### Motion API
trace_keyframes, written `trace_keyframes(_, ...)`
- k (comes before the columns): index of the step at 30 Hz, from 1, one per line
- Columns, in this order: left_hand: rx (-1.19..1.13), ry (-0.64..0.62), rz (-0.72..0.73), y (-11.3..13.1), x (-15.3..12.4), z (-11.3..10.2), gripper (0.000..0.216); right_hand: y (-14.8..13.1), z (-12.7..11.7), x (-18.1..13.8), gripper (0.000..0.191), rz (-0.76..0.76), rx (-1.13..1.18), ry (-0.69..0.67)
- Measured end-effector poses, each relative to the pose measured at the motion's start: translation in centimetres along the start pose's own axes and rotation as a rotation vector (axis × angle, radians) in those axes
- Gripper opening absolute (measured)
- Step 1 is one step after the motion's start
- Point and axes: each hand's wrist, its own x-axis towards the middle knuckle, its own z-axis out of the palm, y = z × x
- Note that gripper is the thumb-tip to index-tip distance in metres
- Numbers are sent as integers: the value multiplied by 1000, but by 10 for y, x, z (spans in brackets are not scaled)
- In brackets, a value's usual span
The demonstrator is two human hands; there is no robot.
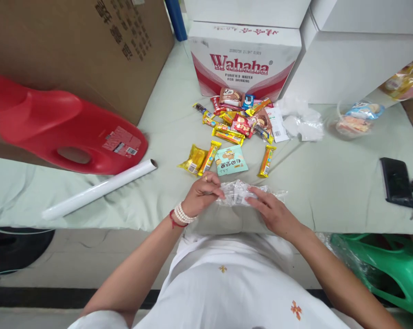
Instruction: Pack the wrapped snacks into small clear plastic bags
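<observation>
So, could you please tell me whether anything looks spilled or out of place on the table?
Nothing looks plainly spilled or damaged. Slightly odd: one yellow-wrapped stick lies apart from the jumbled snack pile, right of the mint-green packet, so it seems a stray.

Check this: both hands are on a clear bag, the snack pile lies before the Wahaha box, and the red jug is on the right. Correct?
No: the red jug is on the left, as the head view shows. The left hand and right hand are on a clear bag, and the snack pile lies before the Wahaha box.
</observation>
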Motion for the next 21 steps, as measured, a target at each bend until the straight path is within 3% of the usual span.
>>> trace_keyframes(2,73,-70,13,-3,-12,-10,22,2,5,-4,73,50,74,121)
trace_keyframes(4,120,-68,3,-5,-21,-14,21,2,7,-5,69,78,95,134)
trace_keyframes(8,223,237,-186,1,-21,-3,35,-2,8,-4,64,83,70,66)
trace_keyframes(9,293,256,-246,4,-18,1,38,-3,8,-4,64,84,58,60)
trace_keyframes(12,375,117,-353,21,-12,10,28,-5,7,-4,65,99,2,35)
trace_keyframes(15,160,63,-415,40,-8,17,31,-5,6,-5,65,132,-52,-5)
trace_keyframes(19,-105,-14,-404,54,4,41,31,-5,2,-2,68,135,-14,-35)
trace_keyframes(21,-69,-44,-364,53,12,56,34,-7,0,-2,66,119,42,-38)
